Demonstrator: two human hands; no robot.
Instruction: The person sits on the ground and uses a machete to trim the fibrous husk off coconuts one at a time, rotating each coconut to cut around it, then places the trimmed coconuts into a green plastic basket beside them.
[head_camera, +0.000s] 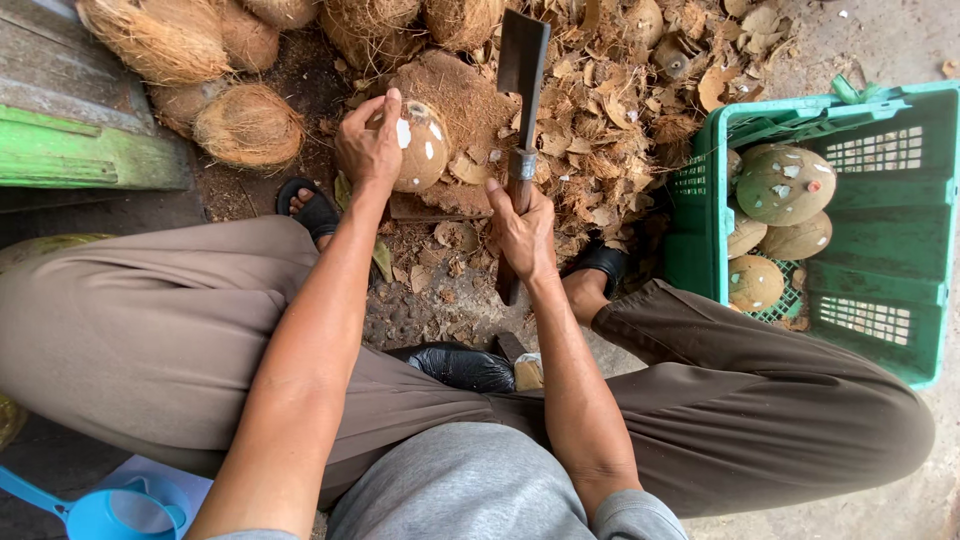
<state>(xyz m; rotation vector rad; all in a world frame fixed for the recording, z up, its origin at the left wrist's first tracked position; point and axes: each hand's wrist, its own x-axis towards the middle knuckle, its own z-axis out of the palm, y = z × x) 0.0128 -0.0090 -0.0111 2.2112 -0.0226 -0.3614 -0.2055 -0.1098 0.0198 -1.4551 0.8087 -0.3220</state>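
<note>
My left hand (368, 145) grips a partly peeled brown coconut (420, 150) that rests on a fibrous chopping block (455, 95). The coconut shows white patches where its shell is cut away. My right hand (522, 232) is wrapped round the handle of a cleaver (522, 60), whose flat dark blade points away from me, just right of the coconut and raised over the block. Husk chips (610, 110) cover the ground around the block.
A green plastic crate (880, 290) at the right holds several peeled coconuts (785, 185). Unpeeled hairy coconuts (245, 125) pile up at the top left beside a green wooden board (80, 155). My sandalled feet flank the block. A blue scoop (115, 510) lies bottom left.
</note>
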